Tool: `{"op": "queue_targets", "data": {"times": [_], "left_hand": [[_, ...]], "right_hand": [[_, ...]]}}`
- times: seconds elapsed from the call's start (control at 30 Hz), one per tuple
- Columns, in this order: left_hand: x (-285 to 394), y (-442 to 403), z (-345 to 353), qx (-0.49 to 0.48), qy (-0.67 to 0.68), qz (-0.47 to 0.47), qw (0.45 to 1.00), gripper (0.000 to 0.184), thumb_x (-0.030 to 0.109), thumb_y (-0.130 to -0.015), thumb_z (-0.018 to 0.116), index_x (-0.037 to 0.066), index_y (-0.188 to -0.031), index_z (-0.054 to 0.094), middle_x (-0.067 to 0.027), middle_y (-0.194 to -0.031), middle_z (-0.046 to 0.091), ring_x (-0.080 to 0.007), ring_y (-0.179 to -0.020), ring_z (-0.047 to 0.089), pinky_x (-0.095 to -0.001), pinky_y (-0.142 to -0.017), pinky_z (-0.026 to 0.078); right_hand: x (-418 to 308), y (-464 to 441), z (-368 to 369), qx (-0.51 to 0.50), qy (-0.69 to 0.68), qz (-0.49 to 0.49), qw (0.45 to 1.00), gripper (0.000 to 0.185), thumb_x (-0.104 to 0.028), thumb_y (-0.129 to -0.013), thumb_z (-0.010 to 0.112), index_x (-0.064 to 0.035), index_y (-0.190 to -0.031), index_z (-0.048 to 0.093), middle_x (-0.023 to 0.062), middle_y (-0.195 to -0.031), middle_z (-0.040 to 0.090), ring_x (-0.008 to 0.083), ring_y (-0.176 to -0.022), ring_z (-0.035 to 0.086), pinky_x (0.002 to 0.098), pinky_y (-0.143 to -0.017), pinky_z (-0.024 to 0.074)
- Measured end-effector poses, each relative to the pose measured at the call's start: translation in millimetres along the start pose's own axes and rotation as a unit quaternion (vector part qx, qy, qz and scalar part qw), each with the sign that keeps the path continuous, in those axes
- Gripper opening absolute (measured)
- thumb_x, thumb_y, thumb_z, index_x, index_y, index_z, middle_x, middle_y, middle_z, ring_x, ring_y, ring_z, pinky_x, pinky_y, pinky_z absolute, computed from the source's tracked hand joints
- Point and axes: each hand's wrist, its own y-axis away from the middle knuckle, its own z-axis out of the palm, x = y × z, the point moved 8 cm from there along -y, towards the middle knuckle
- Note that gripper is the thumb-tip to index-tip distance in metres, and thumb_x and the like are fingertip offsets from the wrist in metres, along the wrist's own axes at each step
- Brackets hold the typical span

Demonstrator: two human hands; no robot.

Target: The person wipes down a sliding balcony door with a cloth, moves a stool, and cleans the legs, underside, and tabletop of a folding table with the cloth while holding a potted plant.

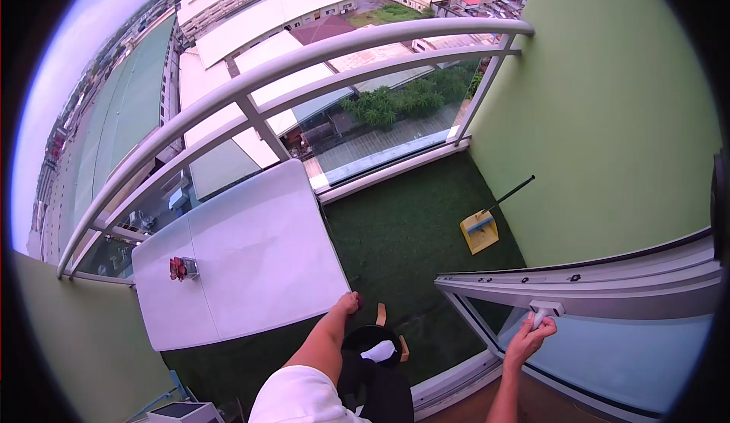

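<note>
My left hand (350, 302) is closed at the lower right edge of a white folding table (266, 248); what it holds, if anything, is too small to tell. My right hand (530, 339) has its fingers wrapped round the white handle (544, 312) of a glass door (608, 354) with a light metal frame. Below my left arm, my foot in a white sock (378, 351) is over a round black object with wooden legs (382, 315). On the table's left part stands a small pot with a red plant (179, 269).
A yellow dustpan (479, 233) with a dark handle leans near the green wall (616, 119). Dark green turf (403, 225) covers the balcony floor. A curved metal railing (304, 50) with glass panels runs beyond the table. At the bottom left is a grey object (182, 412).
</note>
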Motion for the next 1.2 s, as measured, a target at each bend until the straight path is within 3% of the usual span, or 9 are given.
{"op": "queue_targets", "data": {"times": [0.17,0.27,0.63,0.73,0.8,0.83,0.9,1.13,1.2], "left_hand": [[114.9,32.3,-26.6,0.114,0.309,0.096,0.939,0.029,0.028,-0.092,0.052,0.005,-0.109,0.057,-0.0146,-0.098,0.064,-0.0267,-0.094,0.061,-0.0378,-0.085,0.047],[199.7,68.1,-37.7,-0.030,0.498,0.148,0.854,0.028,0.031,-0.098,0.047,0.007,-0.107,0.058,-0.0009,-0.093,0.059,-0.0098,-0.087,0.054,-0.0274,-0.080,0.045],[405.2,273.3,-239.9,-0.182,0.445,0.468,0.742,0.028,0.029,-0.098,0.050,0.007,-0.115,0.057,0.0067,-0.099,0.056,-0.0039,-0.095,0.049,-0.0230,-0.087,0.038],[433.2,343.3,-301.4,-0.238,0.524,0.507,0.642,0.034,0.032,-0.095,0.056,0.006,-0.117,0.056,-0.0008,-0.107,0.059,-0.0120,-0.105,0.052,-0.0284,-0.098,0.034],[448.5,390.0,-348.0,-0.267,0.706,0.476,0.452,0.046,0.039,-0.092,0.057,0.007,-0.125,0.052,-0.0101,-0.124,0.056,-0.0218,-0.119,0.050,-0.0364,-0.109,0.029],[458.5,397.4,-355.1,-0.273,0.700,0.477,0.455,0.046,0.039,-0.092,0.057,0.007,-0.125,0.052,-0.0101,-0.124,0.056,-0.0218,-0.119,0.050,-0.0364,-0.109,0.029],[484.0,411.1,-359.5,-0.444,0.794,0.351,0.224,0.055,0.044,-0.093,0.052,0.008,-0.133,0.044,-0.0128,-0.135,0.048,-0.0263,-0.129,0.042,-0.0411,-0.113,0.026],[591.7,516.1,-412.0,-0.476,0.639,0.484,0.362,0.068,0.052,-0.093,0.045,0.004,-0.141,0.034,-0.0153,-0.141,0.041,-0.0301,-0.130,0.040,-0.0453,-0.114,0.023],[621.1,540.2,-438.9,-0.289,0.560,0.574,0.523,0.059,0.053,-0.096,0.037,0.005,-0.130,0.046,-0.0121,-0.123,0.055,-0.0223,-0.111,0.056,-0.0349,-0.098,0.042]], "right_hand": [[-12.9,-3.2,-2.1,-0.024,0.025,0.003,0.999,0.027,-0.012,-0.093,0.053,-0.0046,-0.105,0.030,0.0244,-0.093,0.050,0.0490,-0.082,0.052,0.0473,-0.069,0.0419],[-20.4,-4.5,-8.6,-0.027,0.042,0.013,0.999,0.027,-0.011,-0.093,0.054,-0.0046,-0.104,0.030,0.0245,-0.091,0.050,0.0486,-0.083,0.053,0.0497,-0.069,0.0404],[-23.1,-5.3,-15.0,-0.028,0.017,0.047,0.998,0.035,-0.014,-0.089,0.058,-0.0024,-0.106,0.030,0.0234,-0.096,0.049,0.0494,-0.091,0.052,0.0513,-0.074,0.0393],[-13.0,-6.9,-14.1,-0.078,0.017,0.088,0.993,0.035,-0.019,-0.088,0.061,-0.0067,-0.100,0.031,0.0237,-0.088,0.055,0.0502,-0.088,0.054,0.0516,-0.072,0.0401],[-8.4,-9.3,-17.9,-0.102,0.016,0.117,0.988,0.035,-0.021,-0.088,0.061,-0.0064,-0.100,0.031,0.0240,-0.087,0.055,0.0498,-0.087,0.054,0.0521,-0.072,0.0404],[-3.5,-6.1,-16.6,-0.138,0.017,0.145,0.980,0.036,-0.023,-0.088,0.061,-0.0061,-0.100,0.031,0.0243,-0.086,0.056,0.0495,-0.085,0.055,0.0525,-0.071,0.0406],[9.8,-0.9,-12.4,-0.116,0.001,0.144,0.983,0.038,-0.027,-0.089,0.060,-0.0048,-0.104,0.033,0.0250,-0.090,0.059,0.0465,-0.086,0.058,0.0519,-0.074,0.0431],[27.8,6.4,-4.7,-0.221,0.089,0.182,0.954,0.047,-0.044,-0.093,0.047,0.0010,-0.107,0.048,0.0297,-0.098,0.062,0.0445,-0.096,0.060,0.0480,-0.085,0.0473],[13.6,14.0,-17.5,-0.231,0.091,0.183,0.951,0.048,-0.043,-0.093,0.047,0.0019,-0.107,0.051,0.0307,-0.100,0.061,0.0462,-0.097,0.059,0.0496,-0.085,0.0470]]}}
